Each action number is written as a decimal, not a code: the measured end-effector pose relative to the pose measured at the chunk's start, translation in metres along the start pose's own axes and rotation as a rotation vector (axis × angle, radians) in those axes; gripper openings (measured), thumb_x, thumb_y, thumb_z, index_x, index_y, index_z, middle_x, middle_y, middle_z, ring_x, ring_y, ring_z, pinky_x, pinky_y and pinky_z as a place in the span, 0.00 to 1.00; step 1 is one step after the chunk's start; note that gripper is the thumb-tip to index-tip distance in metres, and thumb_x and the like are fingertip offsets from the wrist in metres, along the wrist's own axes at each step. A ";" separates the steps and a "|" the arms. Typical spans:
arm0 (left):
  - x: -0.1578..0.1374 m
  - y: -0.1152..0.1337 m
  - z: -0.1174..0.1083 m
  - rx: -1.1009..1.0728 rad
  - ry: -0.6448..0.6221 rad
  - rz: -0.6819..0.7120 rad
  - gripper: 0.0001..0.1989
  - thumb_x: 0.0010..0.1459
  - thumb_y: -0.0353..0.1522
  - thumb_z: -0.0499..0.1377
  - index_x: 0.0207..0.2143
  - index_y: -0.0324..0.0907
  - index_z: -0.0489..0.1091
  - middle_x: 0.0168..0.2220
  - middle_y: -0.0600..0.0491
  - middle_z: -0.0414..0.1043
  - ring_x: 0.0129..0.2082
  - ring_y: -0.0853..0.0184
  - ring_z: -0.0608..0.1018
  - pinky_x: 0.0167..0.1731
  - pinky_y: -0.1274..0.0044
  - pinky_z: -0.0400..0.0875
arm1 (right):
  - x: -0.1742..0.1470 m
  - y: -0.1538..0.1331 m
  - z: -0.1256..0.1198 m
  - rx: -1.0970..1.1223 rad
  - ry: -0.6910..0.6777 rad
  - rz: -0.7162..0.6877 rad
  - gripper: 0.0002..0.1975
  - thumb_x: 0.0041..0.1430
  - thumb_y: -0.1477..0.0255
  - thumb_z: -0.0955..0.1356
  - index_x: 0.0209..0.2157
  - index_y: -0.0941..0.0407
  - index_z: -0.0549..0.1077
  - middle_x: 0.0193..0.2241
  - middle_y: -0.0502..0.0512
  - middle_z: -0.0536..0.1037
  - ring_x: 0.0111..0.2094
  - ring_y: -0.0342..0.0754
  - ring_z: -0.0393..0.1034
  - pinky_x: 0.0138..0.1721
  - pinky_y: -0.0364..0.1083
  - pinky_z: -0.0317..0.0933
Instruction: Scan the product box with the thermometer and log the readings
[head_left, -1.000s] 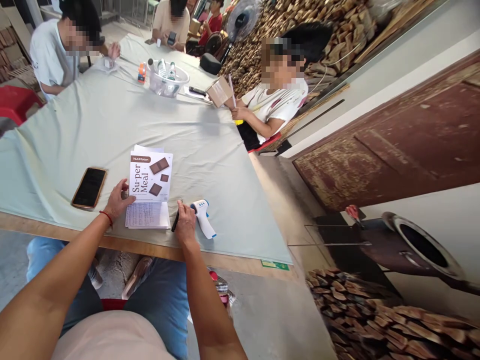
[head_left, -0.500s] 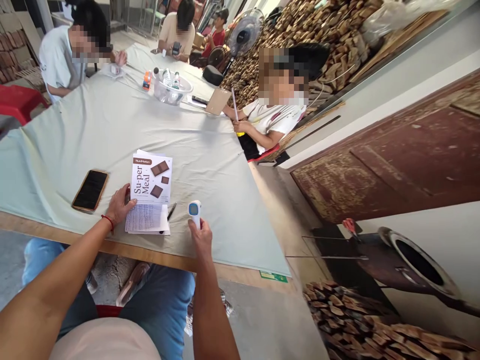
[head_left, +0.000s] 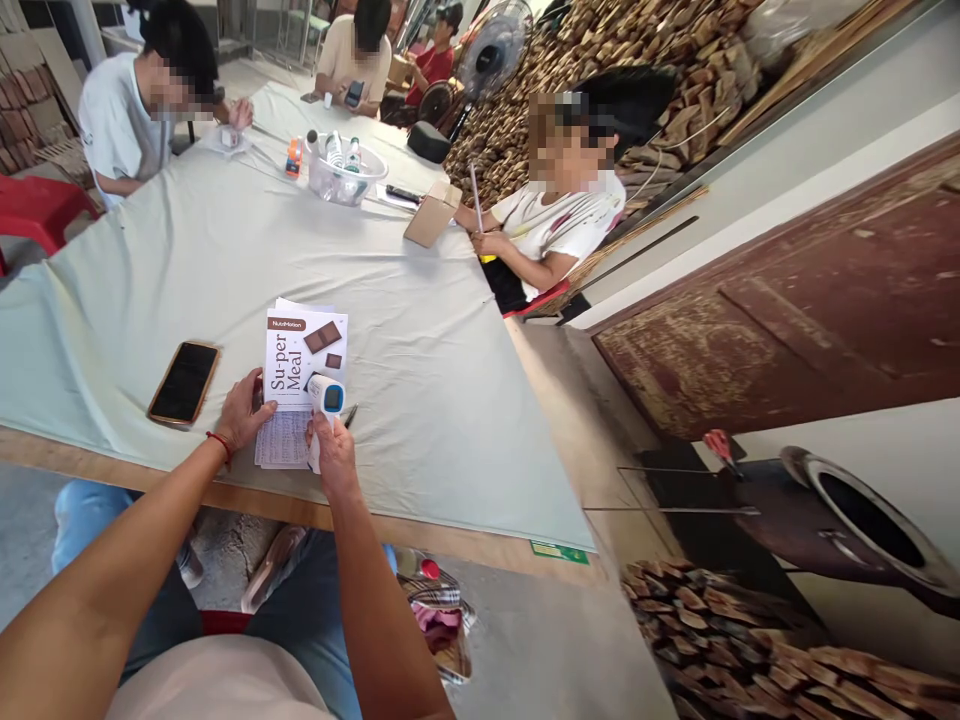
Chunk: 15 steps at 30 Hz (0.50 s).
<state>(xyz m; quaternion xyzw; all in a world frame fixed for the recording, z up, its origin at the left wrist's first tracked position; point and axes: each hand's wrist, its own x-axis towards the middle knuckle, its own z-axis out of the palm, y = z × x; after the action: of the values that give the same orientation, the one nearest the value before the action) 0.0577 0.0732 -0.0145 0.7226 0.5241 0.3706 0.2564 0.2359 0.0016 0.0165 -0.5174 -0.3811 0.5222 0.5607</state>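
My right hand [head_left: 334, 452] is closed round a white infrared thermometer [head_left: 325, 395] with a blue-rimmed screen, held over a printed "Su-per Meal" booklet [head_left: 292, 340]. At the booklet's left edge, my left hand [head_left: 244, 412] grips it, thumb on top and fingers partly hidden. A small dark thing shows beside those fingers, too little of it to name. Below the printed cover lies a sheet with handwriting [head_left: 279, 440], partly covered by my right hand. A black pen [head_left: 351, 416] pokes out to the right of the thermometer.
A phone [head_left: 184, 383] lies left of my left hand on the cloth-covered table [head_left: 420, 400]. Farther back stand a clear basin [head_left: 367, 184] of bottles, an orange item [head_left: 293, 158] and a cardboard box [head_left: 433, 214]. Several people sit around the table. Firewood [head_left: 720, 630] is stacked at lower right.
My right hand has brought the thermometer leftward from the bare cloth to above the booklet. My left hand stays at the booklet's edge. The person on the right has tilted the cardboard box.
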 end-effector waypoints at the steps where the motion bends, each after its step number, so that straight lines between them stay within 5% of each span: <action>1: 0.000 -0.001 0.001 -0.003 0.005 0.002 0.33 0.56 0.45 0.55 0.60 0.36 0.63 0.50 0.40 0.77 0.47 0.49 0.76 0.51 0.57 0.68 | -0.001 0.000 0.000 0.030 0.000 0.016 0.25 0.54 0.44 0.69 0.26 0.51 0.63 0.21 0.46 0.64 0.22 0.42 0.56 0.25 0.44 0.58; 15: -0.001 -0.006 0.003 -0.014 0.025 0.004 0.33 0.56 0.44 0.57 0.61 0.38 0.62 0.51 0.41 0.77 0.49 0.50 0.76 0.51 0.57 0.69 | -0.003 -0.015 0.005 0.030 -0.009 0.058 0.21 0.50 0.49 0.70 0.28 0.51 0.65 0.22 0.46 0.66 0.25 0.45 0.59 0.28 0.45 0.58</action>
<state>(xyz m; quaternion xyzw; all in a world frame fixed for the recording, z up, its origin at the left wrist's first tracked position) 0.0566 0.0747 -0.0211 0.7170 0.5234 0.3839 0.2543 0.2336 0.0004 0.0321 -0.5173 -0.3605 0.5463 0.5514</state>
